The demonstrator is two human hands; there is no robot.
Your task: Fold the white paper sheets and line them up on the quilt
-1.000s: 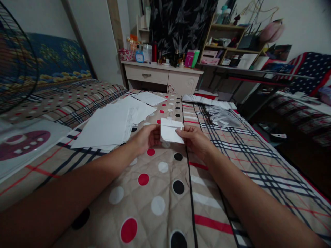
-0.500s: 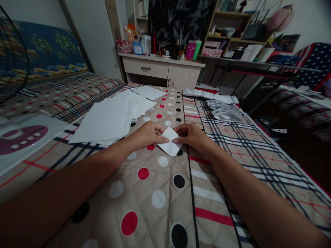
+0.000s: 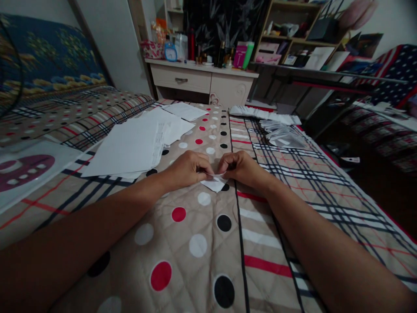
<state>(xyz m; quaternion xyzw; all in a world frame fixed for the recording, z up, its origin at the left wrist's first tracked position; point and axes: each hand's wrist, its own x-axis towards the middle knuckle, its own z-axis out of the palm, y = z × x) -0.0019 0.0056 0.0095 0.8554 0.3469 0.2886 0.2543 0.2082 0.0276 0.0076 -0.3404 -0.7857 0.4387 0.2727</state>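
A small folded piece of white paper [image 3: 215,184] is held between both hands, just above the dotted bedspread [image 3: 185,234]. My left hand [image 3: 191,168] pinches its left side between thumb and fingers. At its right side, my right hand [image 3: 239,167] grips it the same way. The upper part of the paper is bent, and only a lower triangle shows plainly, its tip toward me. Fingers hide the upper edges. Left of my left hand lie large white sheets [image 3: 125,150], some with writing along one edge.
A clear bag with a purple print [image 3: 29,171] lies at the left. Flat whitish packets [image 3: 283,134] and a long white folded strip [image 3: 263,114] rest at the far right of the bed. Beyond stands a white dresser [image 3: 182,80] crowded with bottles and boxes.
The paper was a flat open diamond; now its upper part is bent over between my fingers. Both hands have drawn slightly closer together, and the view has shifted a little.
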